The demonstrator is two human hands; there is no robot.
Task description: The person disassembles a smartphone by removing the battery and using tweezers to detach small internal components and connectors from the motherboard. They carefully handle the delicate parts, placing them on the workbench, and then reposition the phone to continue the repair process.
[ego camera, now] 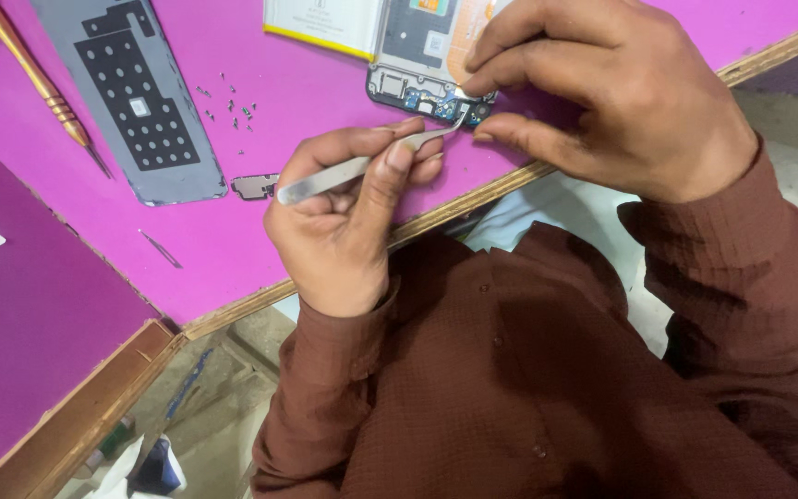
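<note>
closest in, a brown sleeve and shirt front fill the lower part of the view, with the wooden table edge running on a slant just above. the left hand rests on the pink table top near that edge, its fingers curled shut around a pair of metal tweezers; the thumb presses along the top of the tool and the bent tip reaches up to the bottom end of the opened phone. the right hand lies over the phone from the right, its forefinger and thumb drawn close together, the forefinger tip touching a small part at the phone's lower edge right where the tweezer tip meets it; whether it actually pinches anything cannot be told. the phone lies back-off at the far middle of the table, its circuit board and a white battery showing. just left of the left hand sits a small dark metal bracket, and a thin pin lies nearer the edge. farther left, a grey back cover lies inside up, with tiny screws scattered between it and the phone. at the far left corner a copper-coloured screwdriver lies slantwise.
</note>
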